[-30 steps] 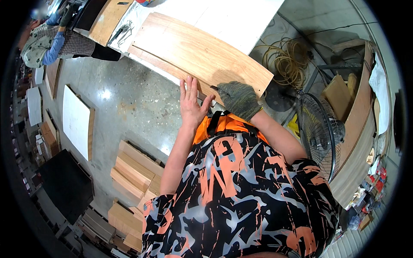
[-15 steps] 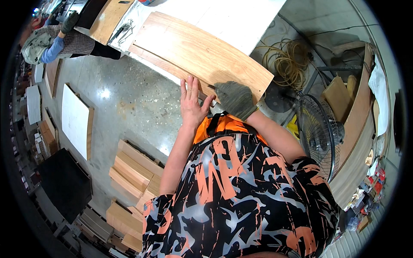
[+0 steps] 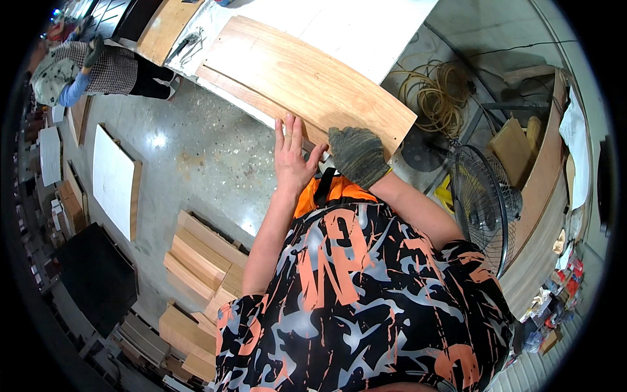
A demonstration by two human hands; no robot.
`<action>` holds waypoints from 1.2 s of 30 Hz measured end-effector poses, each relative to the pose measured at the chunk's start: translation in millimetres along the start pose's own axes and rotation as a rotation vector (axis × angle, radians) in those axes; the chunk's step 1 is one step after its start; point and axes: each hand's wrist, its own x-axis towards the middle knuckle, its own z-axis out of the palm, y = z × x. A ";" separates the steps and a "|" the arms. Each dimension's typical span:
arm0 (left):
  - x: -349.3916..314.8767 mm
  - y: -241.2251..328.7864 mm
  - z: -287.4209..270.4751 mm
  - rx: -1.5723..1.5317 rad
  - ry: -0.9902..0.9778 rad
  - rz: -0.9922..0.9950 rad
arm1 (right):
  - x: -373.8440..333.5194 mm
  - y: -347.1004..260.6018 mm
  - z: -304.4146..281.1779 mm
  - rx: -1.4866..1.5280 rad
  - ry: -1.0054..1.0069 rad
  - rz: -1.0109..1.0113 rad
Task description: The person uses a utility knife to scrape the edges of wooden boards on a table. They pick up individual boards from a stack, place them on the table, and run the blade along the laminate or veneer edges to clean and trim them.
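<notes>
Two wood-grain boards lie at the near edge of the white-topped table (image 3: 385, 39), a wide one (image 3: 294, 68) over a lower one (image 3: 251, 101) that shows as a strip along the near side. My bare left hand (image 3: 294, 157) rests at that strip's near edge, fingers stretched and thumb spread toward my right hand. In a dark grey knit glove, my right hand (image 3: 359, 155) is closed over the boards' near edge by the right end. Whatever it grips is hidden under the glove. Small dark holes dot the wide board's right end.
A black floor fan (image 3: 483, 196) stands close by my right arm, with a coiled yellow hose (image 3: 431, 91) beyond it. Stacked wooden panels (image 3: 202, 261) and a white panel (image 3: 114, 183) lie on the floor at left. Another person (image 3: 111, 68) stands at the far left.
My right glove has shifted slightly and turned; the dark tip that stuck out by its fingers is now hidden. My left hand stays put. The other person has moved a little.
</notes>
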 end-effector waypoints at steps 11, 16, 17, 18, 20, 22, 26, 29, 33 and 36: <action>-2.2 -3.8 0.9 0.015 0.001 0.008 | 3.3 -1.8 -6.0 0.199 -0.041 -0.041; 0.2 0.1 0.6 -0.001 0.002 0.005 | -1.5 28.7 6.7 0.262 0.212 -0.242; -0.5 -1.7 2.1 0.009 0.009 0.010 | -2.5 29.5 11.3 0.277 0.217 -0.213; -1.0 -2.4 2.1 0.020 0.015 0.013 | -1.1 27.2 10.2 0.295 0.222 -0.183; -1.6 -2.8 3.3 0.007 0.012 0.003 | -1.2 21.5 2.0 0.242 0.108 -0.159; -0.4 -2.1 2.7 0.006 0.011 0.004 | 1.8 14.3 -1.0 0.210 0.046 -0.105; -1.0 -1.9 2.5 -0.021 0.023 -0.001 | 6.4 5.6 2.0 0.182 0.005 -0.006; -1.8 -2.0 1.8 -0.013 0.049 0.000 | 6.6 3.9 -3.5 0.183 0.048 -0.024; 3.6 1.0 4.9 -0.028 0.134 0.009 | -0.4 19.1 7.4 0.190 0.186 -0.094; 11.2 13.7 1.0 0.083 0.168 -0.046 | -3.8 31.1 20.6 0.114 0.257 -0.180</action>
